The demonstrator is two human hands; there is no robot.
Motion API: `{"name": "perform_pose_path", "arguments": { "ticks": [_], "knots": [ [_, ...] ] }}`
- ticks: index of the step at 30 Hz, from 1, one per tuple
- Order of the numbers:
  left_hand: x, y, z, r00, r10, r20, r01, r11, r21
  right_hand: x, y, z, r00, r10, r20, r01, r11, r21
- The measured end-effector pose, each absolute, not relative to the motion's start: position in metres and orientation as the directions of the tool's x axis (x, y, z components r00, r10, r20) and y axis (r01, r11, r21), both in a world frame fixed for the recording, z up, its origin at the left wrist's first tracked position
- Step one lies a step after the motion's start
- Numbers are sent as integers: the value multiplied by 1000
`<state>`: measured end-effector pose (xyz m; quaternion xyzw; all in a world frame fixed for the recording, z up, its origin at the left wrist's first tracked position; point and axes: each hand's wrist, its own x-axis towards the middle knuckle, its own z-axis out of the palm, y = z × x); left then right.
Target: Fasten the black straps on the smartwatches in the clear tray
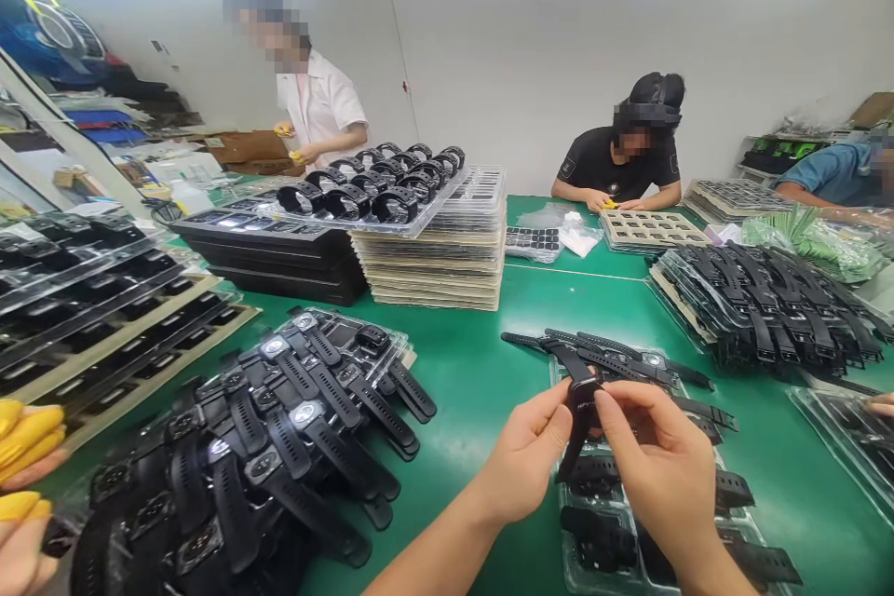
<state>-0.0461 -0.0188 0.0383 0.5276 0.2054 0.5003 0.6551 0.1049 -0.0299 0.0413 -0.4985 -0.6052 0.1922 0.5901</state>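
Both hands pinch one black smartwatch [583, 400] above the clear tray [698, 577] — left hand [527, 456] on its left edge, right hand [653, 456] at the face. Risk: fingertip-only grip (no palm support) could slip, dropping it onto trayed watches [593, 545] — scuffing likely.

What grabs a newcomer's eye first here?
Centre foreground: the left hand and right hand together pinch a black smartwatch above a clear tray of watches. At left sprawls a big heap of strapped watches on the green table.
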Motion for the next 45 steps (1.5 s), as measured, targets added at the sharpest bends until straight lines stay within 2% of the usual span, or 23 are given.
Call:
{"name": "perform_pose_path", "arguments": {
  "ticks": [4,10,11,12,13,15,16,17,18,20,22,24,27,32,37,39,41,45],
  "knots": [
    [-42,-22,42,387,886,255,-461,-53,886,96,-29,39,277,820,501,409,371,-834],
    [-41,-21,46,216,971,98,-554,39,832,109,-27,38,296,934,202,74,188,-979],
    [-43,-19,47,182,979,90,-598,38,801,114,-29,39,243,956,162,29,159,-987],
    [-45,-17,47,149,985,82,-642,34,766,120,-31,40,120,987,110,8,110,-994],
    [-47,-15,48,120,990,73,-683,29,730,124,-34,41,-87,996,28,22,30,-999],
    [-50,-10,47,95,994,60,-750,32,661,126,-39,40,-512,838,-190,148,-132,-980],
    [-51,-8,46,106,993,54,-772,48,633,123,-41,38,-619,736,-274,200,-189,-961],
    [-50,-8,45,135,990,50,-787,76,612,118,-41,36,-649,693,-315,197,-247,-949],
    [-49,-8,43,171,984,53,-794,106,599,113,-40,32,-621,716,-319,124,-311,-942],
    [-46,-10,40,245,966,82,-784,148,604,102,-34,26,-433,860,-270,-177,-375,-910],
    [-43,-13,38,304,946,113,-753,166,637,98,-26,21,-214,947,-239,-429,-311,-848],
    [-41,-16,36,350,929,121,-720,185,668,102,-19,18,-63,976,-208,-508,-211,-836],
    [-39,-17,35,403,912,75,-651,227,725,115,-15,18,42,987,-155,-440,-121,-890],
    [-38,-11,33,450,892,-44,-406,249,880,133,-17,24,147,989,-7,-158,17,-987],
    [-39,-8,30,469,881,-60,-161,152,975,146,-17,31,44,996,78,56,75,-996],
    [-40,-10,29,422,906,-13,-80,51,995,148,-17,32,11,996,93,152,91,-984],
    [-39,-12,28,331,936,120,12,-131,991,145,-18,33,-4,995,104,197,103,-975],
    [-36,-17,23,300,859,416,230,-488,842,134,-23,34,-65,987,149,222,160,-962]
  ]
}}
